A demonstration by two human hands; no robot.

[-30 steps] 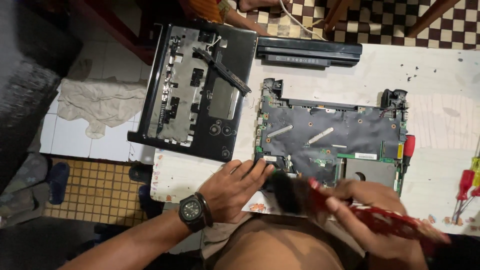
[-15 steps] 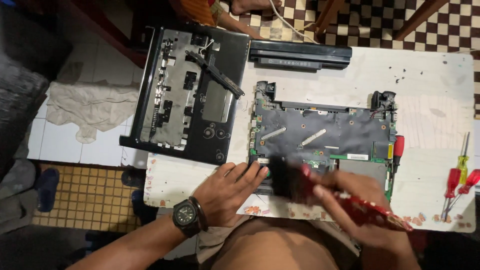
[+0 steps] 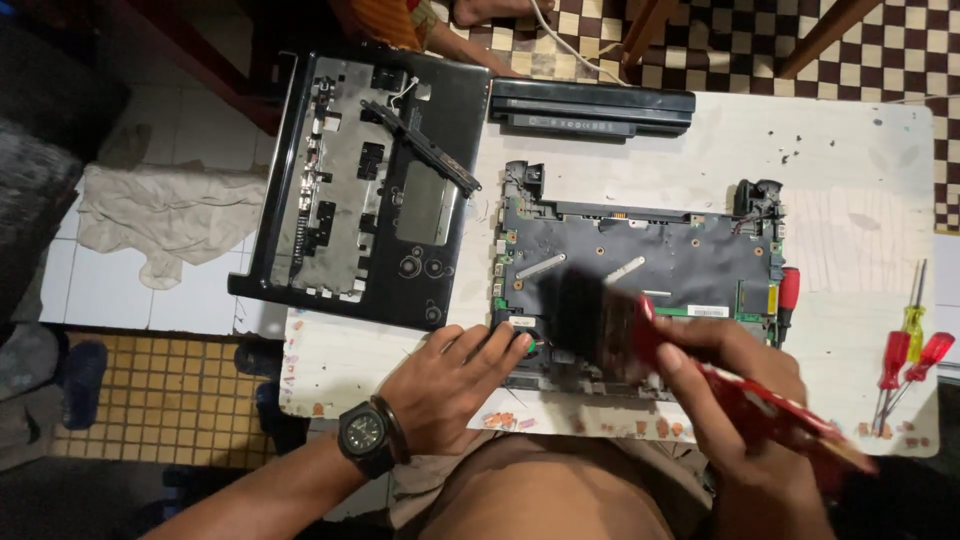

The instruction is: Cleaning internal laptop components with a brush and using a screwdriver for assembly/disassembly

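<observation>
An opened laptop base with its dark motherboard point(image 3: 660, 250) lies on a white table point(image 3: 850, 160). My left hand point(image 3: 450, 385), with a black watch on the wrist, presses flat on the board's near left corner. My right hand point(image 3: 735, 395) grips a red-handled paintbrush point(image 3: 640, 325); its black bristles are blurred over the middle of the board's near edge.
A black laptop cover point(image 3: 370, 190) overhangs the table's left edge, a loose black strip on it. A long black battery point(image 3: 590, 108) lies at the back. Screwdrivers with red and yellow handles point(image 3: 905, 350) rest at the right. A grey cloth point(image 3: 165, 215) lies on the floor.
The brush has swept left and farther over the board's near edge. My left hand has stayed on the corner. The camera has shifted a little.
</observation>
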